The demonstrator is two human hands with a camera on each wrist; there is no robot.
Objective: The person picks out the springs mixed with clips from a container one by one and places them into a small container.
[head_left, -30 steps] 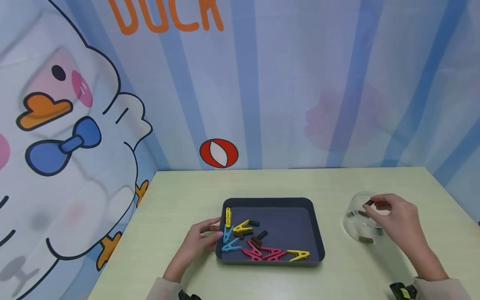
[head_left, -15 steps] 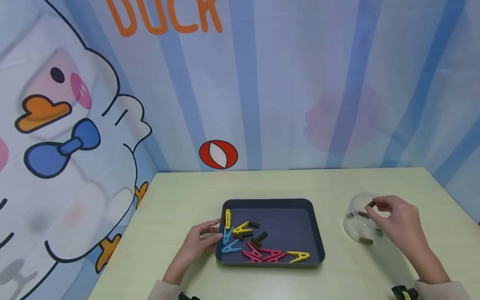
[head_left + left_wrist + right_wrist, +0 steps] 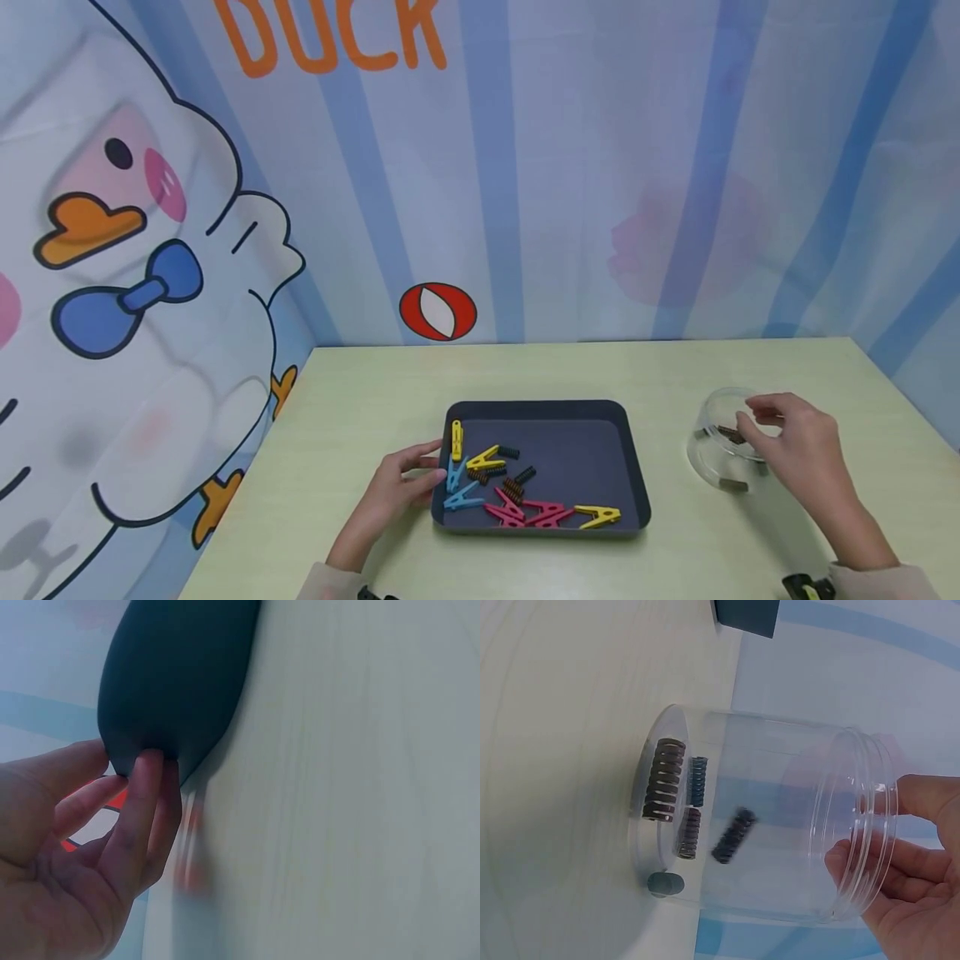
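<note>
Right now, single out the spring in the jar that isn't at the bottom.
The blurred dark spring partway up the jar in the right wrist view; the other springs look sharper, down at its base.

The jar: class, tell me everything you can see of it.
The jar is a clear, colourless cylinder, glass or plastic (I cannot tell which), with a ridged neck and an open, lidless mouth. It stands upright on the table, to the right of the tray. Several brown and dark springs rest at its bottom; one blurred spring shows above them, apparently falling. The right hand is at its mouth; whether they touch is unclear.
</note>
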